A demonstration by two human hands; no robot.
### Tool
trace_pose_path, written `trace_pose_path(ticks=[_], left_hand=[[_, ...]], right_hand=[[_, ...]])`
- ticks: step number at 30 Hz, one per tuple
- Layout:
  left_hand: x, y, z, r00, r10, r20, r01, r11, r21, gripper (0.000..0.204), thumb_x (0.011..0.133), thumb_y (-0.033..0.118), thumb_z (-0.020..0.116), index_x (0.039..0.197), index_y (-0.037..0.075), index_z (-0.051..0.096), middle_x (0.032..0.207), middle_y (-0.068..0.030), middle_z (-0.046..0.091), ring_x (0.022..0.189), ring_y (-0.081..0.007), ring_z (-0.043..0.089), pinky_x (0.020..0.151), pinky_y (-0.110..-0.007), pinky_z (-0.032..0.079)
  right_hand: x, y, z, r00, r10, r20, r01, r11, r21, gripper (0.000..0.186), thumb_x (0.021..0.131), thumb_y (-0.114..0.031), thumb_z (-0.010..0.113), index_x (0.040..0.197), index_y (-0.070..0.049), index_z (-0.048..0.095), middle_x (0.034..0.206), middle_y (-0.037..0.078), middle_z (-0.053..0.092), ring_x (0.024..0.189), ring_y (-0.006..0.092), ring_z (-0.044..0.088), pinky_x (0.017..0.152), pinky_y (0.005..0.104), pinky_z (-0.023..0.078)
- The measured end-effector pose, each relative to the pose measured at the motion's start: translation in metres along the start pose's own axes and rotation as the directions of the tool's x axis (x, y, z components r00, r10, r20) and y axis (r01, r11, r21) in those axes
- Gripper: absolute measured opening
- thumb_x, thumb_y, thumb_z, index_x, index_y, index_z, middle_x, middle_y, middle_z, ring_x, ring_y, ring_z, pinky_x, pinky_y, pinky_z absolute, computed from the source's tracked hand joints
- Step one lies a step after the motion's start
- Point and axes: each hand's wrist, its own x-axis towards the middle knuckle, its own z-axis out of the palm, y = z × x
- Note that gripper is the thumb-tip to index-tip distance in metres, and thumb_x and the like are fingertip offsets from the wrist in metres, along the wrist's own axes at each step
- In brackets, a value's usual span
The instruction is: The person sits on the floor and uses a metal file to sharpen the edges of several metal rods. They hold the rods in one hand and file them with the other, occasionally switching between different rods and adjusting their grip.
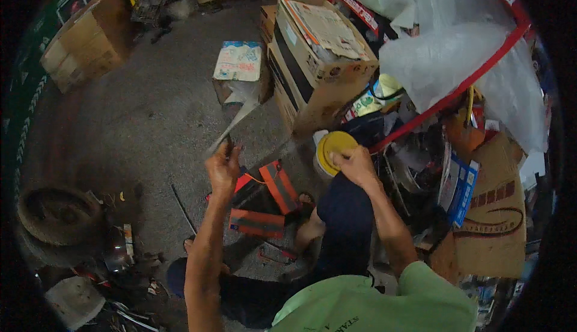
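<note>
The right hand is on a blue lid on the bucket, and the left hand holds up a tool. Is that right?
Not quite: the lid is yellow, not blue. The head view shows the right hand on it, over the white bucket, and the left hand holds up a blurred tool.

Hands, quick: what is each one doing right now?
Left hand: closed around a thin, motion-blurred strip, raised over the floor.
Right hand: fingers closed on the yellow lid of a white tub.

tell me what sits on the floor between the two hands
Head view: an orange and black folded case lies below and between the left hand and right hand.
</note>
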Motion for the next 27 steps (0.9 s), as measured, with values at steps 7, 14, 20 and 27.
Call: trace_pose_path(ticks=[7, 14, 20, 27], left_hand=[[0.008, -0.022, 0.011, 0.978, -0.152, -0.146, 0.127, 0.977, -0.172, 0.028, 0.086, 0.016, 0.074, 0.072, -0.002, 0.058, 0.065, -0.0048, 0.057, 0.057, -0.0117, 0.054, 0.047, -0.029, 0.041], [0.013, -0.042, 0.018, 0.93, -0.322, 0.176, 0.367, 0.812, -0.453, 0.021, 0.095, 0.019, 0.061, 0.1, -0.002, 0.06, 0.088, -0.0095, 0.063, 0.076, -0.0174, 0.063, 0.066, -0.031, 0.056], [0.009, -0.067, 0.021, 0.99, -0.115, 0.08, 0.137, 0.908, -0.395, 0.023, 0.093, 0.007, 0.06, 0.115, 0.0, 0.058, 0.095, -0.0118, 0.067, 0.078, -0.0191, 0.066, 0.06, -0.034, 0.053], [0.002, -0.032, 0.012, 0.995, 0.0, -0.098, 0.017, 0.985, 0.172, 0.016, 0.085, 0.013, 0.07, 0.086, -0.002, 0.067, 0.062, -0.0068, 0.063, 0.058, -0.0156, 0.061, 0.058, -0.032, 0.048]], right_hand=[[0.016, -0.018, 0.01, 0.999, 0.042, -0.015, -0.04, 0.992, 0.119, 0.034, 0.085, -0.03, 0.066, 0.074, 0.002, 0.068, 0.073, 0.026, 0.063, 0.074, 0.0437, 0.063, 0.07, 0.0507, 0.048], [0.016, -0.025, 0.003, 0.999, -0.036, -0.032, 0.036, 0.999, 0.006, 0.034, 0.085, -0.028, 0.067, 0.071, 0.003, 0.066, 0.073, 0.026, 0.063, 0.075, 0.0433, 0.063, 0.071, 0.0511, 0.048], [0.019, -0.027, 0.003, 1.0, 0.01, 0.03, -0.01, 1.0, 0.011, 0.033, 0.085, -0.027, 0.067, 0.071, 0.003, 0.066, 0.073, 0.025, 0.063, 0.075, 0.0431, 0.063, 0.07, 0.0504, 0.049], [0.017, -0.022, 0.002, 1.0, -0.002, 0.002, 0.002, 1.0, 0.015, 0.033, 0.085, -0.027, 0.066, 0.073, 0.003, 0.067, 0.075, 0.024, 0.064, 0.076, 0.0425, 0.064, 0.072, 0.0505, 0.049]])
